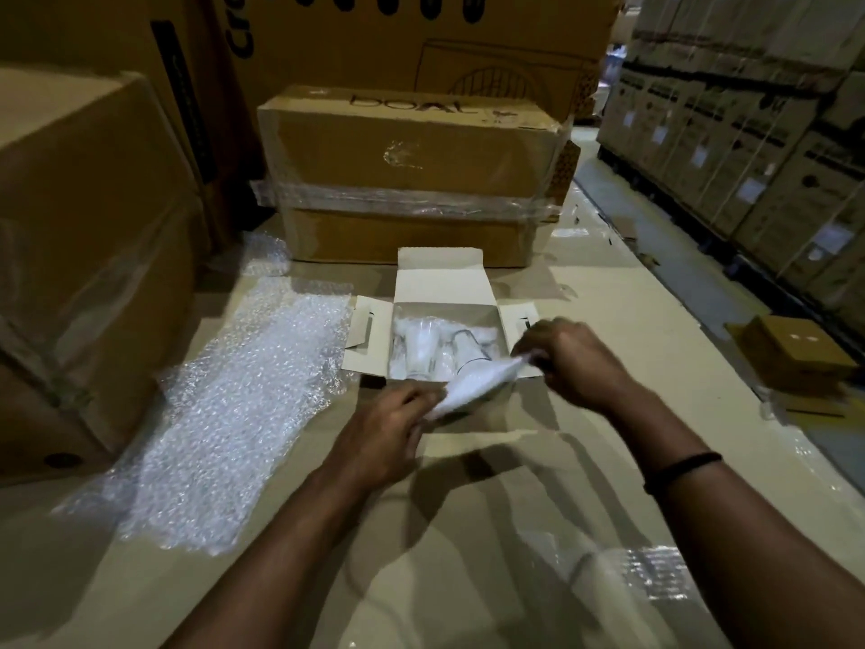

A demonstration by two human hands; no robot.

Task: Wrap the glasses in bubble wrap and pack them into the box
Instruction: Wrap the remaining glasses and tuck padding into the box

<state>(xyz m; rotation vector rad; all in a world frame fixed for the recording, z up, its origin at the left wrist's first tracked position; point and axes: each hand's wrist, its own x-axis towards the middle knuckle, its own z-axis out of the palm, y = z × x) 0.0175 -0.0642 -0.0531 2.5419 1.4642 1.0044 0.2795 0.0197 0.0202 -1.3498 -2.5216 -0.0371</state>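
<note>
While your left hand (402, 414) and right hand (573, 363) pinch the ends of the wrapped glass (477, 385) over the open box (442, 274) at mid-frame, its cover may unroll. Then it could hit the packed glasses (421, 348).

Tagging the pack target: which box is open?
The small white-lined box at centre, flaps spread, wrapped glasses inside; the brown cartons around it are all closed.
</note>
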